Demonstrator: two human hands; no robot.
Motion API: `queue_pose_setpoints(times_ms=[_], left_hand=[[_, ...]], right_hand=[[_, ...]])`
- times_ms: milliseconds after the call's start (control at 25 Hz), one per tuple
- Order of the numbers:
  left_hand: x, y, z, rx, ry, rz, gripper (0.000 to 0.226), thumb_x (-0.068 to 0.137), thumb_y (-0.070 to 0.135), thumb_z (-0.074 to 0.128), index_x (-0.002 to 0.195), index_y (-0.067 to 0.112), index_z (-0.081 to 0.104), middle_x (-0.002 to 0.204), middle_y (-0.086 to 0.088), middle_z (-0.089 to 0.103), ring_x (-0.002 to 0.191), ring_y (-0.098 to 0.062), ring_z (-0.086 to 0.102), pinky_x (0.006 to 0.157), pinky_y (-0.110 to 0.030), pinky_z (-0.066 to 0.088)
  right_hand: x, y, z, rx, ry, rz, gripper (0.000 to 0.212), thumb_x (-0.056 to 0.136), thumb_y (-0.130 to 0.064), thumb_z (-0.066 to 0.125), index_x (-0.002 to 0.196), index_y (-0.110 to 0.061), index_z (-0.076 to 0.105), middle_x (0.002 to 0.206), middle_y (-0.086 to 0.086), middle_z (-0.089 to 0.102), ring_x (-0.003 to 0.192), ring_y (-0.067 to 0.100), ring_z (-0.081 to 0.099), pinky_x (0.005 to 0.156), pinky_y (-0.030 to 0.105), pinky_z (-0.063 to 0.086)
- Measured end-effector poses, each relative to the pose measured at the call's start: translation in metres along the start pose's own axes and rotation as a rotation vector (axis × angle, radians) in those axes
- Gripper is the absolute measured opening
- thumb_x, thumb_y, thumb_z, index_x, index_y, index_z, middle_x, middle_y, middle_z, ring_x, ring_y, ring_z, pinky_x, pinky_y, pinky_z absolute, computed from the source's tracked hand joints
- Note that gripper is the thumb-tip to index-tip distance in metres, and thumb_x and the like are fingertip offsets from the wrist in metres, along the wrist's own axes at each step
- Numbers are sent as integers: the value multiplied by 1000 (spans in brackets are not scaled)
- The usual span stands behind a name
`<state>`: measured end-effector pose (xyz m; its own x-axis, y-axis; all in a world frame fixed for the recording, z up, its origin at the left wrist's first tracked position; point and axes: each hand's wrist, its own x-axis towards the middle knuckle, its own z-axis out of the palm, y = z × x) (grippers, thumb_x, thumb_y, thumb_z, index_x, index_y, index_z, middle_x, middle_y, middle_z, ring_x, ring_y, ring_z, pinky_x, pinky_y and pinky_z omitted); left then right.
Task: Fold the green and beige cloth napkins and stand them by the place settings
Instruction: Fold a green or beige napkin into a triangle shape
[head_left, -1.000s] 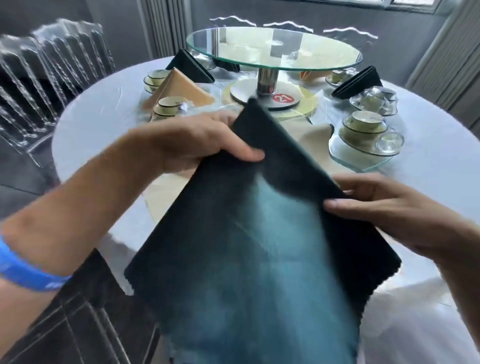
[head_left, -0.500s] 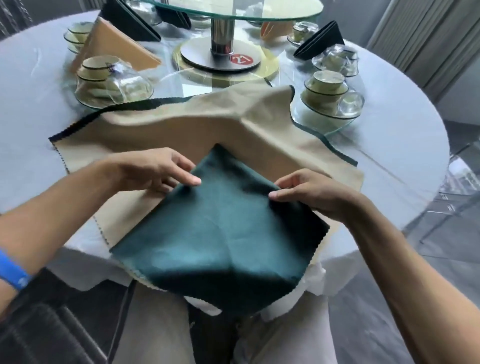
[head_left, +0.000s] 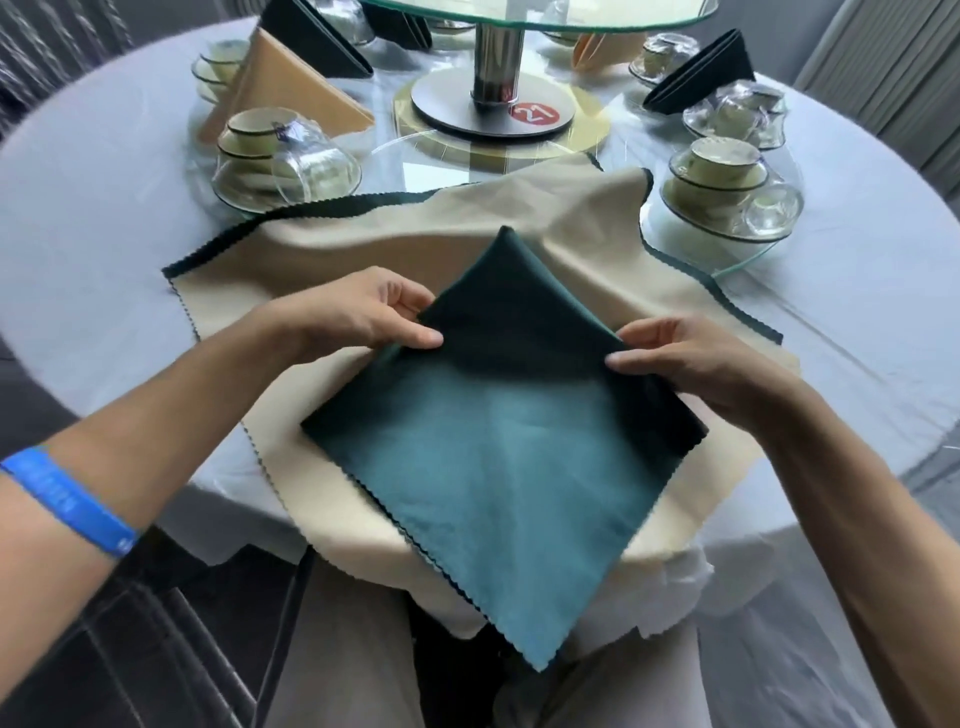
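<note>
Pinching opposite edges, both hands (head_left: 363, 317) (head_left: 691, 364) hold the diamond-folded green napkin (head_left: 498, 441).

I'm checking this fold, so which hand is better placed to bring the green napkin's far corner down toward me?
Probably the left hand: it grips the green napkin nearer its far corner than the right hand does.

The near napkin (head_left: 498, 467) is plain green, teal where light falls, darker at its far corner. Under it lies a plain beige cloth (head_left: 363, 249) over a dark green one (head_left: 717, 296). Far left stands a tan folded napkin (head_left: 291, 93). The red disc (head_left: 533, 113) reads 21 in white. A blue wristband (head_left: 67, 499) shows near left. The tablecloth (head_left: 93, 218) is pale grey-blue.
</note>
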<state>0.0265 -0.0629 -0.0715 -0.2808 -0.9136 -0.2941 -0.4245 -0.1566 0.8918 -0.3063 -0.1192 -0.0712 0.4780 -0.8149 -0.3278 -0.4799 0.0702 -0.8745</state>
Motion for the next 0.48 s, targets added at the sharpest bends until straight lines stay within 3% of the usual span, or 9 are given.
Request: queue_pose_setpoints(times_ms=[120,280,480], left_hand=[[-3,-7,1,13,43,10,24,88,1,69,112,6,71,110,-16,73,95,-25,67,91,-39,53],[-2,5,6,18,198,65,25,86,-7,67,108,5,72,101,-11,76,90,-22,70,93,-44,56],[-29,28,13,-24,186,225,28,85,-10,66,105,8,71,101,-8,76,91,-17,71,86,-27,57]], right_hand=[[0,2,-3,-62,-66,47,15,87,-10,69,98,-4,74,104,27,69,82,28,63,71,33,45],[1,-1,-2,-32,78,12,12,83,-8,73,94,-7,76,99,22,72,76,22,65,62,24,51],[-24,-3,-9,101,81,-158,23,81,8,67,97,-6,76,99,17,74,85,22,68,78,24,56]])
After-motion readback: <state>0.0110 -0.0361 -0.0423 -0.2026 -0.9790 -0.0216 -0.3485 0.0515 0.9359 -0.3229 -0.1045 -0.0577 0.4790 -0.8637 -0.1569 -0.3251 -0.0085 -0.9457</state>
